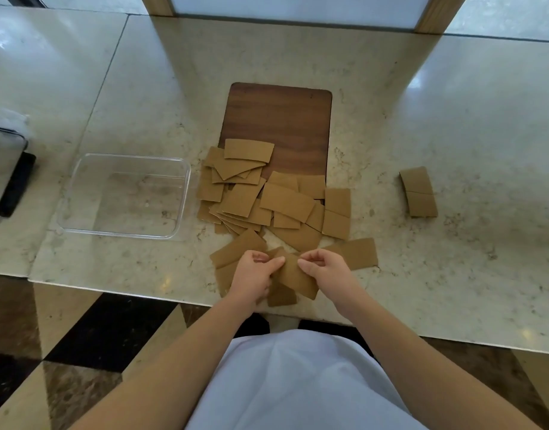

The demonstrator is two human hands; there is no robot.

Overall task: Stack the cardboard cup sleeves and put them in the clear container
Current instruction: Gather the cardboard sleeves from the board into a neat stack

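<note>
Together, both hands — left hand (pixel 254 274), right hand (pixel 324 268) — pinch one sleeve (pixel 295 276) between them.

No readable text, label or number anywhere.

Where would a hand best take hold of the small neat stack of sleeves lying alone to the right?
Probably across its two long edges, coming from above. The separate stack lies flat on the marble counter with bare surface on every side, so thumb and fingers could close on both long edges and keep the sleeves squared.
</note>
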